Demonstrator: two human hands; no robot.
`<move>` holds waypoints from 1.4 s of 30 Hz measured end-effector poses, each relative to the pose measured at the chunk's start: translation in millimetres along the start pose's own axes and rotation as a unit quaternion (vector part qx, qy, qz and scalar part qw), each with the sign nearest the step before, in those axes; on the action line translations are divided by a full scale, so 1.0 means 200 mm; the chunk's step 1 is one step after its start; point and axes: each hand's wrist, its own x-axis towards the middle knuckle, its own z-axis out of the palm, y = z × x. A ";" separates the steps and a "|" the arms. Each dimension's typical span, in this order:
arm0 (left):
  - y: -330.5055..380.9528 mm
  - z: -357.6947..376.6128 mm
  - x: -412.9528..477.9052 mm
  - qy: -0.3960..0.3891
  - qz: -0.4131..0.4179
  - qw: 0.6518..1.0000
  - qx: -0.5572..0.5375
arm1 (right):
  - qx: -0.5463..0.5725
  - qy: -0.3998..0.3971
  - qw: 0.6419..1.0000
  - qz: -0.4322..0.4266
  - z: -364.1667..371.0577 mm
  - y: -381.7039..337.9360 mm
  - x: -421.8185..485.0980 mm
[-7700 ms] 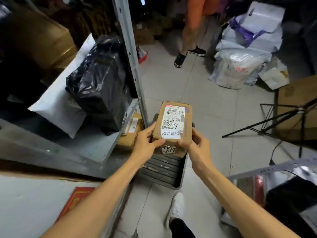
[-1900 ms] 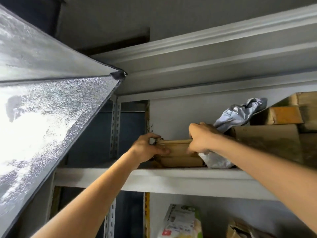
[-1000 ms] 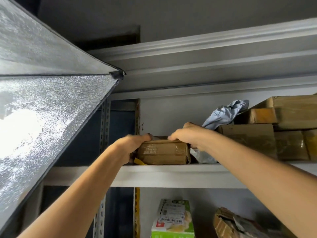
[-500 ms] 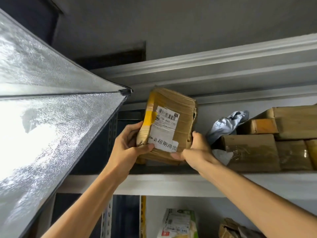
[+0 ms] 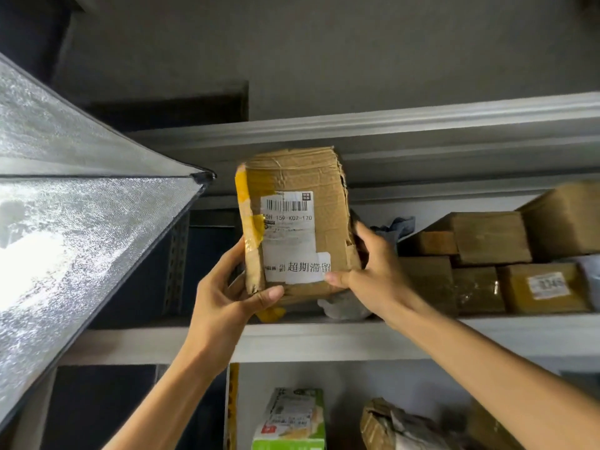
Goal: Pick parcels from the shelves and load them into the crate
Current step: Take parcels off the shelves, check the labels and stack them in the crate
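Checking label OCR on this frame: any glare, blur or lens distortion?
Head view: light panel at left blown out to white; label on the parcel evenly lit, large print readable, fine print smeared; shelf edge slightly bowed by the wide lens; green box below dim and soft.

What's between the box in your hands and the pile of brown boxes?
A crumpled grey plastic parcel, partly behind the right hand, in the head view.

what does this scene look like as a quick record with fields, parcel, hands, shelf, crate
held item: cardboard parcel, upright, white label facing the camera, yellow tape on its left edge
left hand: grips parcel's lower left corner
right hand: grips parcel's lower right edge
shelf: brown boxes stacked at right
below shelf: green box
crate: not in view
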 end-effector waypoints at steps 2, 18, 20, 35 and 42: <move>0.01 0.08 -0.02 -0.007 0.001 1.000 -0.020 | 0.004 0.009 1.000 -0.013 -0.08 -0.01 -0.05; -0.10 1.46 -0.12 -0.187 -0.023 0.950 -0.250 | -0.187 0.139 0.971 0.061 -1.31 -0.07 -0.73; -0.11 1.72 -0.21 -0.214 -0.041 0.933 -0.286 | -0.225 0.162 0.957 0.087 -1.50 -0.09 -0.88; 0.42 3.33 -1.32 -0.468 -0.161 0.715 -0.493 | -0.404 0.380 0.791 0.257 -2.40 -0.71 -2.39; 0.92 3.84 -1.95 -0.590 -0.138 0.592 -0.531 | -0.447 0.542 0.641 0.309 -2.52 -1.10 -3.10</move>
